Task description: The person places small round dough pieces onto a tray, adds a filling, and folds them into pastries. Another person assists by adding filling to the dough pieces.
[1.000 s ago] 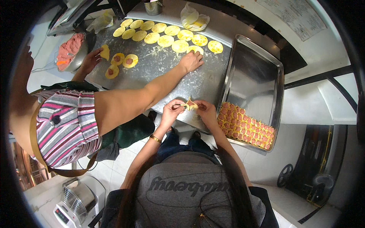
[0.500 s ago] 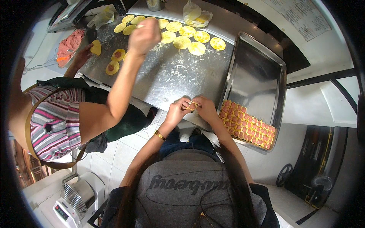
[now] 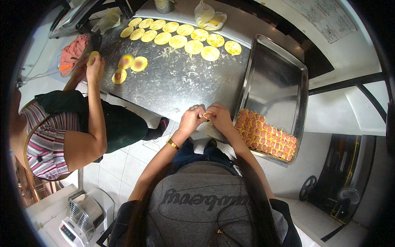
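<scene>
In front of my body, just over the near edge of the metal table (image 3: 185, 82), both hands meet around one small dumpling (image 3: 208, 115) with a yellow wrapper. My left hand (image 3: 191, 120) is closed around its left side. From the right, the fingers of my right hand (image 3: 220, 117) pinch its edge. Fingers hide most of the dumpling. Close by on the right, a deep metal tray (image 3: 275, 88) holds rows of finished dumplings (image 3: 267, 136), pink filling showing at their tops.
Flat yellow wrappers (image 3: 177, 41) lie in two rows along the table's far side. Three wrappers with filling (image 3: 119, 76) lie left. A co-worker's hand (image 3: 95, 69) holds a wrapper beside a bowl of pink meat filling (image 3: 73, 53). A plastic bag (image 3: 210, 17) sits behind.
My fingers have drawn closer around the dumpling, covering more of it. The co-worker's arm has swung back from the wrapper rows to the filling bowl, uncovering a third filled wrapper.
</scene>
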### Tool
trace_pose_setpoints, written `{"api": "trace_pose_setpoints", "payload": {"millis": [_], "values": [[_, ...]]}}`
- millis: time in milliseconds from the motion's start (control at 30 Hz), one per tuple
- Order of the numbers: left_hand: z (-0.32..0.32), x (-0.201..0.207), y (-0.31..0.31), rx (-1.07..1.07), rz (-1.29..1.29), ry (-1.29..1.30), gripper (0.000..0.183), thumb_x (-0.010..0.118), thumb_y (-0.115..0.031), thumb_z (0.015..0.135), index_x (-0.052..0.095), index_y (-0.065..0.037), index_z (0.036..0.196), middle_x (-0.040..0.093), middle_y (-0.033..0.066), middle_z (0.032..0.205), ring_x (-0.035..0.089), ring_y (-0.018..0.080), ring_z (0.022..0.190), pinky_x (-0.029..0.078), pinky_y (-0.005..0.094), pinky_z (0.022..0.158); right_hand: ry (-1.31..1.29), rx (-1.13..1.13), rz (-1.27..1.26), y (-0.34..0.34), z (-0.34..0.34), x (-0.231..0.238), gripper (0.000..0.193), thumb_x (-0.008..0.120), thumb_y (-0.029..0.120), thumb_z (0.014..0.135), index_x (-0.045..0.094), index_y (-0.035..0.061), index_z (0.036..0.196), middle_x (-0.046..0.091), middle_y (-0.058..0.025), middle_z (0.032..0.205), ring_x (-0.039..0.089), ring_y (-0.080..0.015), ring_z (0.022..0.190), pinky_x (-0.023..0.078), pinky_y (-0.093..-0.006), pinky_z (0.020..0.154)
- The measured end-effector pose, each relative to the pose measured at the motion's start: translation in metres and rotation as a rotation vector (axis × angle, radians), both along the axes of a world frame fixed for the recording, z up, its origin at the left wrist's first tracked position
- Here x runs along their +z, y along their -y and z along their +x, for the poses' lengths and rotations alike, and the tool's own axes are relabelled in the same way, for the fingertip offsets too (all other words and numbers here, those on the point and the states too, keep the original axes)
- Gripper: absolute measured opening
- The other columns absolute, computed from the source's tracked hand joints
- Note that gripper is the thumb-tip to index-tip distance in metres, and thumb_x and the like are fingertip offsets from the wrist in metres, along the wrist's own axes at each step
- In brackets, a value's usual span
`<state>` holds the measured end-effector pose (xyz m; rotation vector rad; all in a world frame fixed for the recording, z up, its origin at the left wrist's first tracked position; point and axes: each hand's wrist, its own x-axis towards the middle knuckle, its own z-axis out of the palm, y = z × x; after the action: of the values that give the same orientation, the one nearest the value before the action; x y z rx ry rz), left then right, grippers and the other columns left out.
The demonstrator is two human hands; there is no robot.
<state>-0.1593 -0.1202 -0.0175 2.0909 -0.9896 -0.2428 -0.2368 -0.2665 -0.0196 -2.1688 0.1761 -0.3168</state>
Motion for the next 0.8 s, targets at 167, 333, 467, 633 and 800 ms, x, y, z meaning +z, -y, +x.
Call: {"api": "trace_pose_setpoints", "payload": {"millis": [167,333,467,633,800], "values": [[0.003,0.003,-0.005,0.013,-0.019,-0.133,0.026,0.079,-0.010,0.067,0.057,-0.002,0.078,0.060,0.0091,0.074,0.063,0.0178,0.066,0.051,0.0293,0.061,0.000,-0.055,-0.105,-0.003,0.000,0.006,0.023,0.061,-0.006,0.068,0.065,0.0036,0.088,0.062,-0.0121,0.085,0.062,-0.0289,0.076,0.049,-0.0331,0.065],[-0.001,0.003,-0.005,0.045,-0.066,-0.269,0.026,0.078,-0.009,0.068,0.059,0.000,0.084,0.063,0.0107,0.077,0.065,0.0167,0.068,0.052,0.0285,0.063,-0.053,-0.028,-0.089,-0.010,0.003,-0.005,0.028,0.059,-0.008,0.066,0.066,0.0045,0.090,0.062,-0.0121,0.087,0.061,-0.0292,0.079,0.049,-0.0334,0.066],[-0.005,0.002,-0.010,0.079,-0.046,-0.278,0.025,0.078,-0.009,0.069,0.060,0.000,0.085,0.064,0.0106,0.074,0.065,0.0168,0.065,0.053,0.0288,0.062,0.005,-0.008,-0.035,-0.011,0.004,0.010,0.027,0.057,-0.009,0.066,0.065,0.0042,0.088,0.062,-0.0118,0.086,0.061,-0.0294,0.079,0.048,-0.0342,0.067],[-0.003,-0.006,-0.009,0.089,-0.132,-0.280,0.024,0.077,-0.010,0.070,0.059,-0.001,0.081,0.063,0.0098,0.066,0.065,0.0162,0.062,0.051,0.0293,0.059,-0.026,-0.052,-0.047,-0.014,0.003,0.002,0.027,0.056,-0.010,0.066,0.064,0.0036,0.088,0.061,-0.0127,0.088,0.061,-0.0305,0.080,0.048,-0.0348,0.069],[-0.003,0.003,-0.009,0.095,0.036,-0.204,0.021,0.076,-0.012,0.072,0.059,-0.002,0.079,0.062,0.0106,0.064,0.063,0.0176,0.059,0.050,0.0297,0.056,-0.001,-0.053,-0.071,-0.014,0.004,0.013,0.021,0.056,-0.004,0.070,0.064,0.0042,0.087,0.062,-0.0116,0.089,0.060,-0.0307,0.085,0.047,-0.0373,0.074]]}}
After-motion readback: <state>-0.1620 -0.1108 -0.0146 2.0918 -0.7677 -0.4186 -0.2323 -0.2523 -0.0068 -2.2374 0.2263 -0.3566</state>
